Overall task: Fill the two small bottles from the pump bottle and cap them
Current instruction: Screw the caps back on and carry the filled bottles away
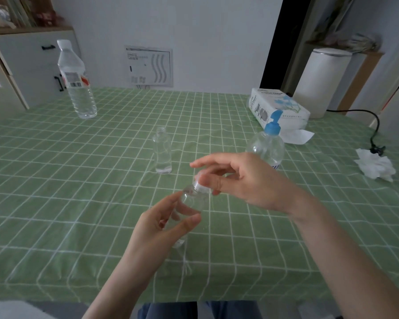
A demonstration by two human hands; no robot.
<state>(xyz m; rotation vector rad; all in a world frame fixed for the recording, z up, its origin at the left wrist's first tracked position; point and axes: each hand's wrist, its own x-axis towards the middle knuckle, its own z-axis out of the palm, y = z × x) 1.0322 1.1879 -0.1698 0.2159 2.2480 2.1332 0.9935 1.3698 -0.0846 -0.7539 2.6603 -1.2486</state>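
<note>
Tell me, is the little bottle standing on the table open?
Open: the small clear plastic bottle shows a bare neck, no cap.

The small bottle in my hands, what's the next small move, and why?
Probably twist the cap snug. Your right hand pinches the cap on the neck of the held small bottle, which your left hand grips tilted above the table. The other small bottle stands open-necked, so it likely comes after. How full either is, I cannot tell.

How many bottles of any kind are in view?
4. A tall water bottle back left; an uncapped small bottle mid-table; a second small bottle gripped by the left hand, right hand pinching its cap; the pump bottle behind that hand.
</note>
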